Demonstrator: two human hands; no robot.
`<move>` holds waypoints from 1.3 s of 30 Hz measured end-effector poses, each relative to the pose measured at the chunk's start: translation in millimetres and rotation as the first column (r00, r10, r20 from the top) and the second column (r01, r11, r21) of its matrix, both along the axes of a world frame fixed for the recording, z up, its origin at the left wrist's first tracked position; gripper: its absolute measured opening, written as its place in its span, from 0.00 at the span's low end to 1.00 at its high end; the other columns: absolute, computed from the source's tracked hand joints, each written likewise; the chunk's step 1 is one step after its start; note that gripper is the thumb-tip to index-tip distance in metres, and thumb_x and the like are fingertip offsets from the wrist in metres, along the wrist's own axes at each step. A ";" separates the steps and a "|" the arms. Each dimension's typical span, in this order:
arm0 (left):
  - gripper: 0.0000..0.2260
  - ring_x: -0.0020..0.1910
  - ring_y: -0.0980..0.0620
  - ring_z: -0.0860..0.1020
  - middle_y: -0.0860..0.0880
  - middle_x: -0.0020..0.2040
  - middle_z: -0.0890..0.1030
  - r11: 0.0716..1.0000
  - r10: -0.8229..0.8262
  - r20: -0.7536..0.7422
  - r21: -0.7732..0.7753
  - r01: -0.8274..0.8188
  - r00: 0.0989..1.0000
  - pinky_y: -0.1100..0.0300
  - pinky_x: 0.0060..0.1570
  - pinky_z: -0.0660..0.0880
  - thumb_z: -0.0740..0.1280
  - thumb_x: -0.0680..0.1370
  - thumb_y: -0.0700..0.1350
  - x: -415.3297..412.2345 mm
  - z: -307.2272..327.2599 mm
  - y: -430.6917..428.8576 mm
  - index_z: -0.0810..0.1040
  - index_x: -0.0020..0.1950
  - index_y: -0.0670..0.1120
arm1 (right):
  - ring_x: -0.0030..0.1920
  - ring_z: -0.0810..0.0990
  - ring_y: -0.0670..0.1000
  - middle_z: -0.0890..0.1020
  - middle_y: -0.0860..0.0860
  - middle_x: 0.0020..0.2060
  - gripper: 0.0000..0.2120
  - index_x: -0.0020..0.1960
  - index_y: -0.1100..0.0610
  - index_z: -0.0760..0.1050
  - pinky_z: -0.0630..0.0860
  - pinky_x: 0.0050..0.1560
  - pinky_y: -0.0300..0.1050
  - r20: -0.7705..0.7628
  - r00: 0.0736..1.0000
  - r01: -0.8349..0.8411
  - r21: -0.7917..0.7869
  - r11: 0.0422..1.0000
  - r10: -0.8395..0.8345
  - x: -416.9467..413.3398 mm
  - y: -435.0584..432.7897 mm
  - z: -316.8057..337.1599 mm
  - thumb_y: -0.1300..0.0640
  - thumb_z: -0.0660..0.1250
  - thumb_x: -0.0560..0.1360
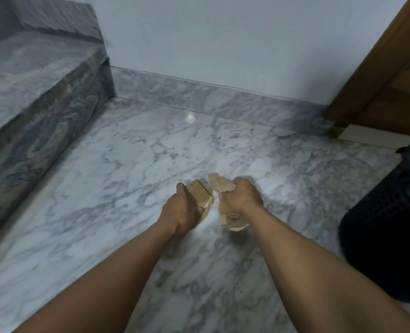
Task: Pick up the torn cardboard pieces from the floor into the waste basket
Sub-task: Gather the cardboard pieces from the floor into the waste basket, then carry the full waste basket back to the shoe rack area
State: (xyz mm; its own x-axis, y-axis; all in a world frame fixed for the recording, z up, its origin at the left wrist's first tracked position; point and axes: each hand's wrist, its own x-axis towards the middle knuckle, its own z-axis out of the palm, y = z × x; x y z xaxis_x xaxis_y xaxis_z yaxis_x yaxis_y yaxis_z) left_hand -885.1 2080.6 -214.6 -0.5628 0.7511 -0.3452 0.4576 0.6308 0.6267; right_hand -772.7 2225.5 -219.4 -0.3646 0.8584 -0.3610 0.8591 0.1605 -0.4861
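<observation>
My left hand [183, 210] is closed around a bunch of brown torn cardboard pieces [201, 194], held just above the marble floor [103, 188]. Beside it, my right hand [242, 195] grips a second bunch of torn cardboard [219, 185]; scraps stick out above the fist and below the wrist [230, 218]. The two hands are close together, nearly touching. A black mesh waste basket [388, 227] stands at the right edge, partly cut off by the frame. No loose pieces show on the floor around the hands.
Grey marble stair steps [38, 97] rise at the left. A white wall with a marble skirting [223, 97] closes the back. A wooden door [386, 75] leans in at the upper right.
</observation>
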 end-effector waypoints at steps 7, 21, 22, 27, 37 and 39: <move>0.24 0.52 0.40 0.77 0.41 0.58 0.78 0.993 -0.012 0.050 0.119 0.006 0.999 0.49 0.47 0.76 0.70 0.78 0.53 -24.2 23.2 22.5 0.63 0.66 0.45 | 0.50 0.81 0.56 0.82 0.50 0.48 0.06 0.53 0.50 0.77 0.78 0.48 0.47 -0.082 0.995 -0.048 0.126 0.991 0.059 23.5 -0.9 49.8 0.48 0.66 0.80; 0.28 0.56 0.41 0.77 0.45 0.64 0.75 0.834 -0.235 -0.053 0.502 0.230 0.970 0.55 0.38 0.77 0.70 0.76 0.48 55.0 223.9 160.9 0.64 0.74 0.51 | 0.61 0.79 0.54 0.79 0.49 0.63 0.15 0.63 0.45 0.79 0.74 0.61 0.47 -0.004 0.998 -0.051 0.481 0.875 0.061 155.9 93.3 286.1 0.55 0.65 0.78; 0.27 0.54 0.40 0.78 0.45 0.63 0.75 0.819 -0.254 -0.025 0.526 0.229 0.967 0.55 0.34 0.77 0.70 0.77 0.47 72.8 233.7 166.7 0.64 0.74 0.51 | 0.60 0.78 0.51 0.79 0.48 0.62 0.15 0.64 0.47 0.79 0.74 0.61 0.46 -0.014 0.999 -0.029 0.479 0.878 0.041 173.3 95.8 298.0 0.56 0.66 0.79; 0.24 0.48 0.38 0.80 0.42 0.61 0.78 0.742 -0.389 0.124 0.629 0.231 0.913 0.57 0.28 0.75 0.71 0.77 0.45 160.0 265.3 190.7 0.67 0.70 0.51 | 0.65 0.76 0.56 0.77 0.52 0.68 0.15 0.66 0.49 0.79 0.73 0.67 0.52 -0.037 0.991 0.130 0.480 0.868 -0.128 265.2 104.3 327.4 0.52 0.67 0.79; 0.17 0.62 0.45 0.76 0.49 0.63 0.78 0.762 -0.567 -0.065 0.336 0.553 0.821 0.54 0.62 0.72 0.66 0.81 0.50 288.3 270.2 205.9 0.73 0.69 0.48 | 0.71 0.73 0.56 0.76 0.54 0.72 0.20 0.70 0.56 0.77 0.67 0.73 0.52 -0.209 0.951 0.286 0.323 0.902 -0.227 373.3 90.6 295.3 0.48 0.62 0.83; 0.16 0.63 0.43 0.76 0.46 0.64 0.79 0.769 -0.513 -0.220 0.312 0.558 0.830 0.54 0.62 0.72 0.65 0.81 0.52 293.0 262.8 205.3 0.74 0.68 0.51 | 0.72 0.71 0.56 0.75 0.55 0.72 0.19 0.71 0.57 0.76 0.66 0.72 0.48 -0.200 0.955 0.277 0.337 0.900 -0.219 384.6 89.0 290.2 0.50 0.61 0.84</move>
State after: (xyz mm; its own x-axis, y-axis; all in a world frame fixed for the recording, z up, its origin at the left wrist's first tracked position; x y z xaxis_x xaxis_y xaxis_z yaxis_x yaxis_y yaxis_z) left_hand -592.2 2285.9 48.2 -0.0508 0.9979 0.0393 0.7375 0.0109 0.6752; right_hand -388.1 2314.5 70.8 -0.1486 0.9884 0.0298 0.8132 0.1393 -0.5650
